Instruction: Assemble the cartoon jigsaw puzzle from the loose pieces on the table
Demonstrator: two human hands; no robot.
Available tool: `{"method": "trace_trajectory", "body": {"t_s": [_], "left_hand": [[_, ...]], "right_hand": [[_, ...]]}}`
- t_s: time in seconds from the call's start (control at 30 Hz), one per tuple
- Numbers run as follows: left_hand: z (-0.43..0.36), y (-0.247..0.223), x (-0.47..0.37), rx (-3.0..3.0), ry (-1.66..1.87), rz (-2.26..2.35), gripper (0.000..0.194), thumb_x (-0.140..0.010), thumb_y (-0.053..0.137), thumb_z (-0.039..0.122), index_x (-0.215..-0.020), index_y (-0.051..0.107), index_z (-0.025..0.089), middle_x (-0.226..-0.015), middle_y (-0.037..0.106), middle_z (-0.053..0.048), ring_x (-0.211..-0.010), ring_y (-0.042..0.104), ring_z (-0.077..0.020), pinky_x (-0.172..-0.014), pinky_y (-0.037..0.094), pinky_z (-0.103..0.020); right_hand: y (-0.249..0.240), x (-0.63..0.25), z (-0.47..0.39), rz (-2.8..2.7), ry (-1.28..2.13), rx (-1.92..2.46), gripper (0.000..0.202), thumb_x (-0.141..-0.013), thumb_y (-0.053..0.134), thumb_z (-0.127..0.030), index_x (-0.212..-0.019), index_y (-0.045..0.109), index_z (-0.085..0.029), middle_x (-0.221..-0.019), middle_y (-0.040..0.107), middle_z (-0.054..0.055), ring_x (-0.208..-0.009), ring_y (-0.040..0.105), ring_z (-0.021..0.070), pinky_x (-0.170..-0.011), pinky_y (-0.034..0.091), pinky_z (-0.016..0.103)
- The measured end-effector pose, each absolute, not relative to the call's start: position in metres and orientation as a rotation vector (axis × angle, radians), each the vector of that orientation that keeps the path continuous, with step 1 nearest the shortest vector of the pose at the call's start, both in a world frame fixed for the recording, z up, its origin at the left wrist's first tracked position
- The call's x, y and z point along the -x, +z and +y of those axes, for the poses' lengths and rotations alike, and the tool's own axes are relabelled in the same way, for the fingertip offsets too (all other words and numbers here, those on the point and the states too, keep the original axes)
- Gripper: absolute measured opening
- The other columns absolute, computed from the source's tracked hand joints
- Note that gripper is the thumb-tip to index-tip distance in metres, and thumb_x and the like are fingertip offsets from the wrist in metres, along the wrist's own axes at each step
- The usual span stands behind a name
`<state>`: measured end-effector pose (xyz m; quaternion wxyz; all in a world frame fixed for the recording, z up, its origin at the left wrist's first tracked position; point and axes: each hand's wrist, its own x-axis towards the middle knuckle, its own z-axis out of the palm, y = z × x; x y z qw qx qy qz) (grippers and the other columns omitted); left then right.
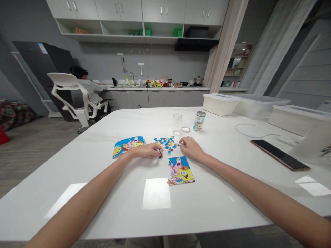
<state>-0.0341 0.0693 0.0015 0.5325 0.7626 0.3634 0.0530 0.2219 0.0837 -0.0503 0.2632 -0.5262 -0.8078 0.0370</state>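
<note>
My left hand [148, 150] is closed at the near-left side of the loose jigsaw puzzle pieces [167, 142], with its fingertips pinched on a small puzzle piece [160, 155]. At the right edge of the pile, my right hand [190, 147] rests on the table with curled fingers; whatever they hold, if anything, is hidden. In front of both hands lies a joined section of the cartoon puzzle [181, 170], its left edge uneven. Partly behind my left hand is a picture sheet [126, 144] with the same cartoon characters.
Behind the pieces stand a clear jar [177, 123], its loose lid [185, 129] and a lidded cartoon-print can [199, 121]. A phone [279, 154], a white cable [240, 131] and storage boxes [221, 104] occupy the table's right side. Another person [90, 90] sits beyond, at the counter.
</note>
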Motion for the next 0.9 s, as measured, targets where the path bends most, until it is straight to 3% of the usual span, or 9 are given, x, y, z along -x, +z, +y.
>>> {"method": "trace_trajectory", "body": {"t_s": [0.17,0.4,0.67,0.9], "left_hand": [[0.069,0.002,0.033,-1.895,0.114,0.884,0.009,-0.073,0.053,0.028,-0.073,0.052,0.019,-0.051,0.027,0.008,-0.042,0.021,-0.0085,-0.041,0.012,-0.025],[0.077,-0.006,0.029,-2.08,0.161,0.931,0.015,-0.07,0.064,0.03,-0.074,0.063,0.016,-0.072,0.061,0.001,-0.062,0.046,-0.0107,-0.057,0.032,-0.021],[0.076,-0.006,0.029,-2.144,0.154,0.92,0.015,-0.072,0.064,0.03,-0.076,0.066,0.015,-0.075,0.064,0.0,-0.063,0.049,-0.0111,-0.058,0.034,-0.021],[0.071,0.001,0.029,-2.162,0.147,0.89,0.016,-0.072,0.064,0.03,-0.078,0.067,0.015,-0.067,0.06,0.002,-0.056,0.042,-0.0092,-0.053,0.031,-0.02]], "right_hand": [[-0.05,-0.222,0.084,-2.198,0.09,1.413,0.008,-0.082,0.052,-0.012,-0.078,0.059,-0.016,-0.082,0.056,0.006,-0.08,0.049,0.0186,-0.074,0.037,0.029],[-0.049,-0.222,0.082,-2.241,0.129,1.349,0.014,-0.087,0.053,-0.02,-0.096,0.062,-0.016,-0.084,0.056,0.005,-0.083,0.051,0.0191,-0.078,0.038,0.03],[-0.05,-0.222,0.085,-2.303,0.188,1.234,0.005,-0.085,0.056,-0.021,-0.085,0.058,-0.016,-0.083,0.055,0.004,-0.081,0.051,0.0182,-0.075,0.038,0.029],[-0.05,-0.222,0.084,-2.245,0.238,1.221,0.005,-0.081,0.056,-0.021,-0.08,0.052,-0.018,-0.079,0.056,0.002,-0.075,0.049,0.0166,-0.068,0.038,0.027]]}}
